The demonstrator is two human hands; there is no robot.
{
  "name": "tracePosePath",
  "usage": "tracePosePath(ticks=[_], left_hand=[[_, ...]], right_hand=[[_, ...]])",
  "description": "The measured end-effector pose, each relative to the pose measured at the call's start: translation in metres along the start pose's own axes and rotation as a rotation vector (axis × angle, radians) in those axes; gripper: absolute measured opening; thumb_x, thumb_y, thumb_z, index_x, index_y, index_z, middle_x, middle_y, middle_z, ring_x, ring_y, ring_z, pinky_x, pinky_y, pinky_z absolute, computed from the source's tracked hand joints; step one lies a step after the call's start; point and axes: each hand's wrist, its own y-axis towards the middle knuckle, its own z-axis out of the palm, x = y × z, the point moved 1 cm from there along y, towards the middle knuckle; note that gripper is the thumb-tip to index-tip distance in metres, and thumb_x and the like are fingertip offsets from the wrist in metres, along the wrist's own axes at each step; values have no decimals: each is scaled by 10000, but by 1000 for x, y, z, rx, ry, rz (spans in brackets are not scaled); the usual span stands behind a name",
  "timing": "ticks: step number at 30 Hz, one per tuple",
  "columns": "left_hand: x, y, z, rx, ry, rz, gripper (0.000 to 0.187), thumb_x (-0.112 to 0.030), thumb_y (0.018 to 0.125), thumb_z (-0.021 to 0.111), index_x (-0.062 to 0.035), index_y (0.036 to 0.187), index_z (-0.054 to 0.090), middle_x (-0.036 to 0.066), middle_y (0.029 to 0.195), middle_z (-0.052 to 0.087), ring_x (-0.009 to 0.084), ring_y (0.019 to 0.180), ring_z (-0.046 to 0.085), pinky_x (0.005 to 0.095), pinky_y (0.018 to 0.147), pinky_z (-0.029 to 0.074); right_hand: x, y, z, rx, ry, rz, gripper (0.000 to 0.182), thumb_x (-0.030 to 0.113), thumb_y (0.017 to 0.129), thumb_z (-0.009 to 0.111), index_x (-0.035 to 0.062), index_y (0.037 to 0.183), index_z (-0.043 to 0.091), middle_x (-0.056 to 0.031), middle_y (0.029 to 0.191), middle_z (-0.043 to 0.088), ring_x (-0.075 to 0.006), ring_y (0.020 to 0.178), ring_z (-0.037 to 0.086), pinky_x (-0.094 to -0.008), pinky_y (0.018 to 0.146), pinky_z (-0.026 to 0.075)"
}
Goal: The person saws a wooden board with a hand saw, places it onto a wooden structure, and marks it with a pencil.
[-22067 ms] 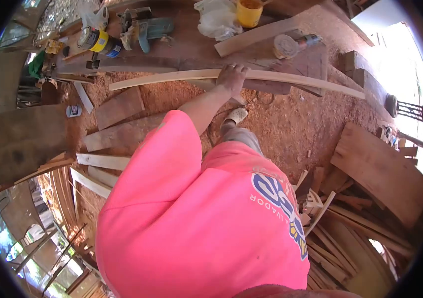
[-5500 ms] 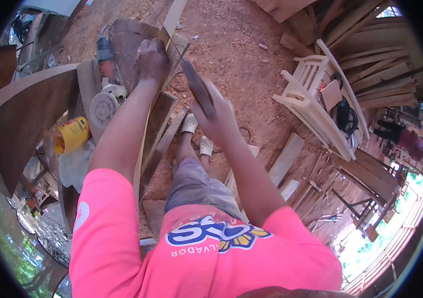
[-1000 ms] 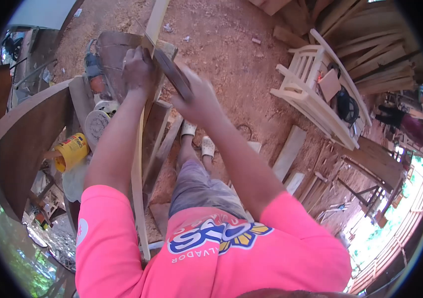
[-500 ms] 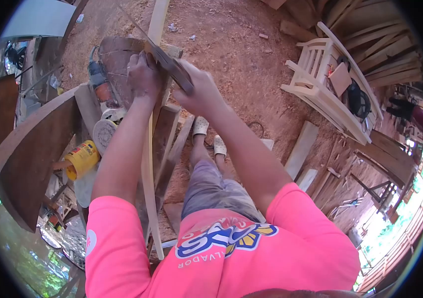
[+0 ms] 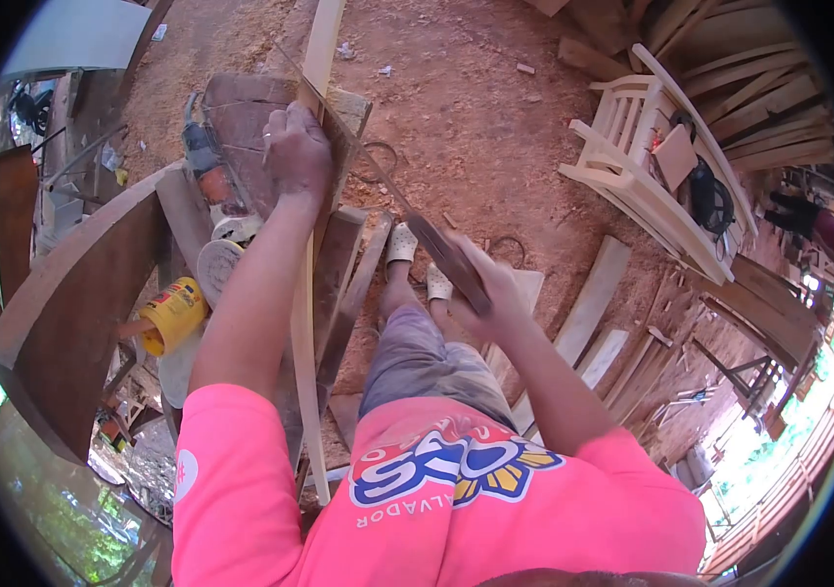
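My right hand (image 5: 491, 284) is closed around the dark wooden handle of a handsaw (image 5: 446, 256). The thin blade slants away up and left, crossing a long pale wood strip (image 5: 323, 49) just past my left hand. My left hand (image 5: 294, 152), with a ring on one finger, grips the strip and presses it against the dark wooden workbench (image 5: 241, 103). Its fingertips are partly hidden. The strip runs on toward my body beneath my left forearm.
Left of the strip are a teal power tool (image 5: 203, 157), a grinder with a round disc (image 5: 218, 262) and a yellow container (image 5: 174, 315). A large curved wood piece (image 5: 74, 313) stands farther left. At right are a pale slatted bench (image 5: 652, 166) and planks (image 5: 593, 298) on the dusty ground.
The handsaw and my right hand have drawn back toward my body and to the right, showing more blade. My left hand stays on the strip.
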Motion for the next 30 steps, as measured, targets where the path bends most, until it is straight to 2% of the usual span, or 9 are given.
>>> tracePosePath(ticks=[4, 7, 13, 16, 19, 23, 26, 29, 30], left_hand=[[-8, 0, -5, 35, -32, -8, 287, -246, 1067, 488, -29, 1101, 673, 185, 1052, 624, 417, 1013, 630, 533, 841, 541], [-9, 2, -8, 52, -40, -27, 280, -247, 1070, 477, -32, 1070, 657, 184, 1041, 611, 413, 1011, 626, 541, 833, 534], [-3, 1, -2, 49, -31, -15, 287, -276, 1069, 467, -42, 1114, 628, 187, 1043, 595, 417, 1005, 619, 554, 828, 526], [-4, 3, -1, 41, -21, -18, 280, -272, 1065, 472, -44, 1117, 626, 188, 1042, 594, 421, 1005, 616, 552, 835, 526], [-6, 3, -4, 39, -19, -26, 260, -248, 1055, 482, -39, 1108, 627, 190, 1040, 596, 421, 1001, 615, 545, 838, 523], [-11, 3, -4, 25, -31, -40, 241, -221, 1044, 499, -30, 1112, 629, 189, 1036, 598, 415, 990, 614, 536, 839, 518], [-8, 4, -7, 116, -27, -17, 257, -234, 1044, 507, -28, 1135, 632, 185, 1039, 595, 410, 998, 611, 539, 839, 519], [-2, 2, 1, 110, -5, -42, 262, -238, 1047, 514, -30, 1151, 635, 178, 1043, 591, 406, 1007, 607, 543, 835, 518], [-4, 2, -1, 91, -11, -40, 255, -230, 1046, 516, -31, 1152, 635, 174, 1044, 590, 404, 1009, 606, 543, 833, 518]], right_hand=[[17, 121, 38, -113, 46, -264, 656, 43, 755, 637, 41, 1405, 545, -229, 963, 677, -384, 841, 695, -380, 787, 548], [31, 128, 36, -55, 37, -138, 642, 47, 771, 637, 37, 1405, 537, -234, 981, 674, -381, 831, 689, -377, 786, 546], [-19, -36, 0, -25, 43, 128, 729, 8, 760, 629, 60, 1480, 524, -128, 950, 708, -232, 798, 700, -316, 773, 537], [-19, -59, -11, -8, 50, 95, 758, -6, 744, 626, 67, 1490, 521, -95, 942, 703, -202, 751, 665, -298, 742, 522], [-13, 7, 0, 14, 53, 14, 753, 10, 729, 684, 14, 1462, 512, -202, 951, 729, -317, 805, 755, -371, 733, 571], [27, 122, 24, 1, 50, -145, 690, 46, 761, 692, 18, 1430, 527, -243, 987, 717, -430, 886, 716, -438, 753, 565], [30, 132, 29, -35, 32, -190, 672, 56, 787, 692, 11, 1435, 517, -243, 971, 717, -434, 875, 713, -435, 769, 567], [-3, 87, 23, -114, 1, -262, 750, 65, 742, 694, 9, 1467, 508, -176, 876, 674, -236, 720, 662, -317, 734, 531], [-2, 63, 13, -35, 18, -115, 756, 62, 742, 693, 7, 1473, 503, -175, 910, 689, -244, 729, 671, -319, 748, 534]])
